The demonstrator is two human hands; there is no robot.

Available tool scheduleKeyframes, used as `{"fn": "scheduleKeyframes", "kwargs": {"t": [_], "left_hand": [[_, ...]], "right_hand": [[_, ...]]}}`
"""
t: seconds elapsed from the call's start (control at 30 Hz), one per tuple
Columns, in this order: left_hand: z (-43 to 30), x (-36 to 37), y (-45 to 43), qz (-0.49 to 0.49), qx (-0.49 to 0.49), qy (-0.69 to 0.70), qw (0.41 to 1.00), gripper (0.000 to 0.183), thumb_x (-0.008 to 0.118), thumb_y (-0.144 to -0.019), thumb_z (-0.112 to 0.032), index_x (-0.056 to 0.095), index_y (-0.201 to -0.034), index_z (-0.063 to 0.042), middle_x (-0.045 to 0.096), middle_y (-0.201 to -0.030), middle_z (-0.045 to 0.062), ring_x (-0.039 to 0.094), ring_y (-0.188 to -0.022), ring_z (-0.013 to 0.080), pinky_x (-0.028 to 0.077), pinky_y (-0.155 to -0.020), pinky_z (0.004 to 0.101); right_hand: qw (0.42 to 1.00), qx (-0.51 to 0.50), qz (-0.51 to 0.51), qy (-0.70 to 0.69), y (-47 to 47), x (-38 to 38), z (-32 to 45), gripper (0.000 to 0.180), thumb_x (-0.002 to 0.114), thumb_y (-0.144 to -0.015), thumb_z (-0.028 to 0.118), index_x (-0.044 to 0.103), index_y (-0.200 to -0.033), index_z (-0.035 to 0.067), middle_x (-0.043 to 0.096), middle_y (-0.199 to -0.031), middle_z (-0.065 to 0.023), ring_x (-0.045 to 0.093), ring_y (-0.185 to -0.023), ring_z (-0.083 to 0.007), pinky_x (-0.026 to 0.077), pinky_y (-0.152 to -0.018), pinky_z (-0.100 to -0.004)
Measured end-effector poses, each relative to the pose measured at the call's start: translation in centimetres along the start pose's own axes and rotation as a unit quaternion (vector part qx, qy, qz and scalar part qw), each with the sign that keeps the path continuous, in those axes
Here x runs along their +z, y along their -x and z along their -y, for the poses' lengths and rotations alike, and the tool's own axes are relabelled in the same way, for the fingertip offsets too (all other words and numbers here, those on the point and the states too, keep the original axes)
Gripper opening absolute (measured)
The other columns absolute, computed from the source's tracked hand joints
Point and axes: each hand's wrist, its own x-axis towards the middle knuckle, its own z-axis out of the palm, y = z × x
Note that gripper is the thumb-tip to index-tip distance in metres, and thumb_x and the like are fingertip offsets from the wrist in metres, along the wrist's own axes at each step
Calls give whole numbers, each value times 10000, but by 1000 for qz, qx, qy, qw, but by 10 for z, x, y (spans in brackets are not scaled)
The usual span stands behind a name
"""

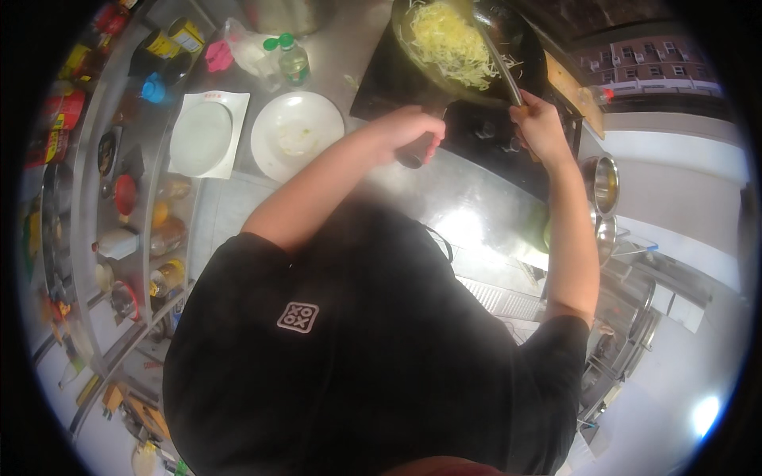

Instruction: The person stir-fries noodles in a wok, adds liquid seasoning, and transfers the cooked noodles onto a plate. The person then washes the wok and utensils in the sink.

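Note:
My left hand [421, 134] grips the dark handle [412, 153] of a wok [524, 44] at the top of the view. Shredded pale yellow-green vegetable [455, 44] lies in the wok, with a few strands up its near side. In my right hand [533, 122] is the handle of a long metal cooking utensil [503, 68], which reaches into the wok over the shreds. Its far end is blurred, so its exact kind cannot be told. Under the wok is a black stove [470, 122].
Left of my left arm, a white plate [297, 107] with small scraps stands beside an oval pale plate [201, 138]. A green-capped bottle [294, 62] and a plastic bag [247, 50] are behind. Metal bowls [602, 184] sit right of my right forearm; shelves [95, 196] line the left.

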Motion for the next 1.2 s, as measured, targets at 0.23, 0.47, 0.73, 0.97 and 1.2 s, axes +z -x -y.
{"fn": "scheduleKeyframes", "kwargs": {"t": [0.23, 0.47, 0.73, 0.97, 1.2], "left_hand": [[-2, -3, 1, -4, -10, -4, 1000, 103, 656, -892, -132, 569, -893, -78, 611, -764, 42, 598, -603, 163, 517, -564, 350], [0, -6, 0, -2, -13, 6, 1000, 107, 651, -900, -142, 562, -909, -83, 609, -765, 41, 600, -608, 161, 519, -562, 350], [6, -1, -4, -9, -10, -6, 1000, 135, 656, -887, -132, 540, -942, -91, 591, -770, 42, 597, -622, 162, 522, -554, 357], [6, -1, -3, -11, -7, -4, 1000, 148, 660, -873, -126, 538, -946, -84, 590, -770, 43, 589, -607, 163, 521, -549, 354], [4, 1, -5, -24, -17, 1, 1000, 149, 657, -864, -124, 550, -959, -83, 599, -767, 45, 591, -605, 159, 528, -562, 347]], "right_hand": [[922, -69, -90, 369, 83, -84, 15, 532, 682, -883, 73, 637, -1403, 177, 640, -795, -147, 605, -691, -251, 512, -733, -373], [927, 8, -84, 365, 141, -98, 44, 519, 676, -887, 7, 658, -1384, 156, 669, -823, -168, 598, -706, -217, 518, -754, -354], [945, -78, -130, 288, 65, -55, -47, 484, 679, -924, 101, 616, -1403, 89, 693, -865, -199, 681, -779, -323, 537, -770, -387], [981, -21, -90, 169, 40, -14, -28, 464, 686, -947, 97, 603, -1390, -12, 658, -798, -93, 586, -694, -164, 509, -710, -310], [999, 46, -22, -15, 65, -34, -20, 499, 645, -977, 79, 563, -1467, 36, 534, -731, 42, 441, -541, -30, 313, -439, -226]]}}
